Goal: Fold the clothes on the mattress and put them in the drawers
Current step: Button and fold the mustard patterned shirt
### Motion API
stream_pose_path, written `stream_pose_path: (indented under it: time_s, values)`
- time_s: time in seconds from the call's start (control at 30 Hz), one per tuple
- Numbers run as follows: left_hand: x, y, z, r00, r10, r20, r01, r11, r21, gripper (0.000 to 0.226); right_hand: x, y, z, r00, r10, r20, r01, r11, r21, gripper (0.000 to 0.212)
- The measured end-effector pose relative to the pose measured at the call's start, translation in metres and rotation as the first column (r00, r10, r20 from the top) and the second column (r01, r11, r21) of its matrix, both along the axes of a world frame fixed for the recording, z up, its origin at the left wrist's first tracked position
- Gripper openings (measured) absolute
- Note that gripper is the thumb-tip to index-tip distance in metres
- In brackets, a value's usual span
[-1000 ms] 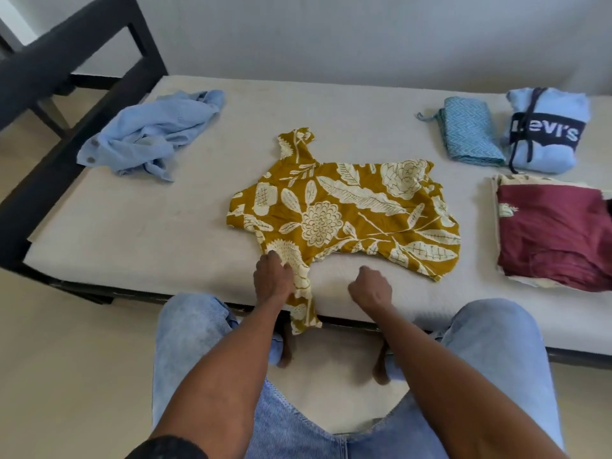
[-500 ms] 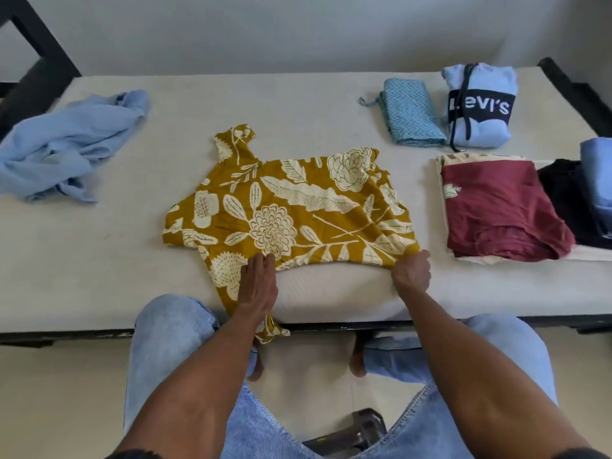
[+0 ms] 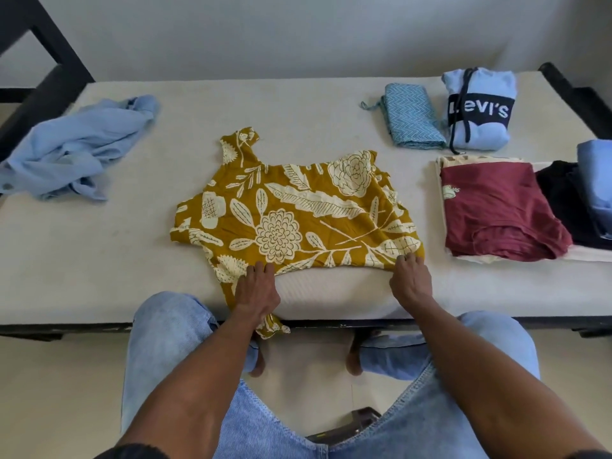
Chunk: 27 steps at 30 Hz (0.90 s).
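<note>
Mustard floral top (image 3: 291, 213) flat, lengthwise left-right

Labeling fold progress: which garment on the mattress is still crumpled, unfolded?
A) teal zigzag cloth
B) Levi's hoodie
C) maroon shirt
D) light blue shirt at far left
D: the light blue shirt lies in a rumpled heap at the left of the mattress, while the maroon shirt, Levi's hoodie and teal zigzag cloth sit folded at the right.

Both hands (image 3: 334, 286) on mustard top (image 3: 291, 213) (floral) on mattress (image 3: 99, 260).
</note>
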<state>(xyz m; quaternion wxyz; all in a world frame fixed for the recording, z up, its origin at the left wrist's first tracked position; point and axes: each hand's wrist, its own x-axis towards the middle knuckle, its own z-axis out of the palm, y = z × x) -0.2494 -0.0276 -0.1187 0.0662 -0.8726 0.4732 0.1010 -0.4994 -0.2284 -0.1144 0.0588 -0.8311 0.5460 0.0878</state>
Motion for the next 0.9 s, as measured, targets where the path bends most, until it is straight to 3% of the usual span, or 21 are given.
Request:
stream_pose_path:
  time_s: [0.1,0.17,0.33,0.5,0.6,0.77,0.83,0.9]
  values:
    - [0.000,0.003,0.001,0.995,-0.020,0.099,0.024,0.999,-0.039,0.043,-0.001,0.001,-0.007,0.991,0.131,-0.016,-0.132,0.984,-0.116,0.033]
    - [-0.002,0.006,-0.002,0.994,-0.048,0.103,0.054,0.997,-0.057,0.045,-0.002,0.002,-0.013,0.973,0.230,0.022,-0.228,0.970,-0.080,0.034]
    - [0.002,0.012,-0.013,0.989,-0.104,0.101,0.117,0.984,-0.134,0.048,-0.010,-0.004,-0.017,0.987,0.142,0.080,-0.136,0.988,-0.078,0.029]
    - [0.024,0.015,-0.014,0.976,-0.205,0.074,0.217,0.944,-0.249,0.043,-0.020,-0.014,-0.020,0.981,0.175,0.080,-0.165,0.979,-0.118,0.029]
    - [0.042,0.013,-0.007,0.986,-0.169,0.019,0.166,0.936,-0.309,0.030,-0.021,-0.025,-0.014,0.972,0.176,0.157,-0.148,0.973,-0.178,0.028]
    - [0.066,-0.005,0.005,0.998,-0.060,-0.013,0.052,0.929,-0.367,0.041,-0.005,-0.053,0.001,0.917,0.260,0.304,-0.187,0.951,-0.247,0.018]
    - [0.075,-0.014,0.009,0.993,-0.071,-0.096,0.029,0.922,-0.385,0.041,0.006,-0.070,0.007,0.919,0.237,0.314,-0.170,0.959,-0.226,0.011]
    - [0.089,-0.029,0.014,0.980,-0.063,-0.191,-0.023,0.909,-0.417,0.026,0.018,-0.092,0.009,0.919,0.206,0.337,-0.137,0.967,-0.216,0.013]
